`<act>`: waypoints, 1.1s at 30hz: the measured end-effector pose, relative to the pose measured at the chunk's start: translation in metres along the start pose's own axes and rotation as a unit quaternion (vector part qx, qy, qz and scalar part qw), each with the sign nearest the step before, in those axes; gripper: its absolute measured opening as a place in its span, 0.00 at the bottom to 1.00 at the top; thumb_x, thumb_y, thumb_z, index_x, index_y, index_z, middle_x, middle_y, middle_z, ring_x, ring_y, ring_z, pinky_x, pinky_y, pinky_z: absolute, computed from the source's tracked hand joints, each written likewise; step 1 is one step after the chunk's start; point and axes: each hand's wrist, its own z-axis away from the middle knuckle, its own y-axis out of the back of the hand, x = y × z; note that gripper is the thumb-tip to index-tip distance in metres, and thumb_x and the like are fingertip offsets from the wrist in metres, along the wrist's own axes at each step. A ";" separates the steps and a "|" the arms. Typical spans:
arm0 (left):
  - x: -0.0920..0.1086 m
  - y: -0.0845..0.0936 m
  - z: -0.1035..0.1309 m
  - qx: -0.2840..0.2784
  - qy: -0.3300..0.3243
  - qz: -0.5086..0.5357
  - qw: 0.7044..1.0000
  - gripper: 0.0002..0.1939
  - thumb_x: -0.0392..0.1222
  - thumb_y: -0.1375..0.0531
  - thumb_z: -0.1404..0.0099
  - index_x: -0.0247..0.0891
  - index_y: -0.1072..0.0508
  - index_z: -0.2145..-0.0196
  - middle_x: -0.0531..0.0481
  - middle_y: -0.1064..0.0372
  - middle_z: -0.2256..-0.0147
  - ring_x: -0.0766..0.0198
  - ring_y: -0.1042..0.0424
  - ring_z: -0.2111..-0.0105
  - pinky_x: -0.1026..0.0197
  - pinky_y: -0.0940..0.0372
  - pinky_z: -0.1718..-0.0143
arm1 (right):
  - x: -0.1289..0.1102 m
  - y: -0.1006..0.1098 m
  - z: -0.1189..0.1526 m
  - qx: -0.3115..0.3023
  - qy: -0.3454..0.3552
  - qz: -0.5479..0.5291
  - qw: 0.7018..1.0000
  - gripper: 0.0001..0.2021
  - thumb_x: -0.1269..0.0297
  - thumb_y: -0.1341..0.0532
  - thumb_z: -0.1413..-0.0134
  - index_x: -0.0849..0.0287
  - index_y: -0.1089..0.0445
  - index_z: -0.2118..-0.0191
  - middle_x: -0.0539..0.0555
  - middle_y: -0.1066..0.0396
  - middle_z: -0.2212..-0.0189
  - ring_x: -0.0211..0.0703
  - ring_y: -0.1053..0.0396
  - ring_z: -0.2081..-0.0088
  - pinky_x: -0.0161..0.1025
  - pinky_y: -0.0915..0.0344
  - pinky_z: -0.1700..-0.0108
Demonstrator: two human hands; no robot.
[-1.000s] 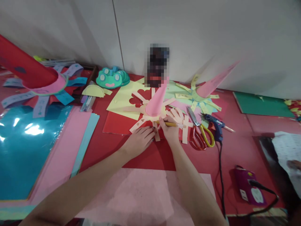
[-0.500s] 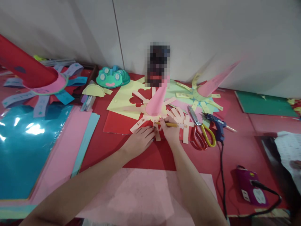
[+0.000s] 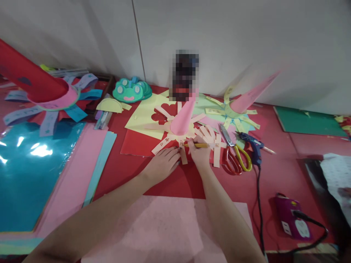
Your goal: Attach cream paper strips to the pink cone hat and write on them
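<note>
My right hand (image 3: 199, 152) is closed around a yellow pen (image 3: 202, 145), its tip on a cream paper strip (image 3: 184, 157) that carries a few handwritten marks. Flat on the paper beside that strip lies my left hand (image 3: 162, 163), fingers stretched out and fingertips at its edge. The strip is one of several fanning out around the base of a pink paper cone (image 3: 183, 118), which stands leaning slightly right. Another strip (image 3: 157, 149) at the lower left of the cone bears lettering. Loose cream strips (image 3: 216, 157) lie just right of my right hand.
Scissors (image 3: 228, 137) and a blue glue gun (image 3: 255, 150) lie to the right, the gun's cord running towards a purple power box (image 3: 292, 215). A second pink cone (image 3: 253, 94) stands behind them. Green frog cutouts (image 3: 128, 89) and a large red cone (image 3: 35, 78) are on the left.
A little more writing shows on the strip under the pen. My right hand has shifted very slightly right; my left hand stays in place.
</note>
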 end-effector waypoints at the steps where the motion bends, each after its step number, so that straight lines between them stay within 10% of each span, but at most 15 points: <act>1: 0.000 0.000 0.000 -0.001 0.002 0.003 1.000 0.13 0.38 0.54 0.31 0.32 0.34 0.55 0.42 0.32 0.52 0.56 0.34 0.50 0.52 0.37 0.48 | 0.000 0.000 0.000 -0.004 -0.001 -0.004 1.000 0.16 0.64 0.44 0.49 0.56 0.49 0.83 0.41 0.47 0.90 0.30 0.47 0.86 0.30 0.46 0.80; 33: 0.000 0.004 0.001 0.019 -0.008 -0.001 1.000 0.15 0.39 0.53 0.31 0.33 0.30 0.54 0.43 0.31 0.51 0.57 0.34 0.50 0.53 0.38 0.50 | -0.001 0.031 0.019 0.016 -0.021 -0.095 0.995 0.16 0.53 0.45 0.43 0.57 0.39 0.78 0.43 0.42 0.89 0.32 0.39 0.84 0.32 0.42 0.78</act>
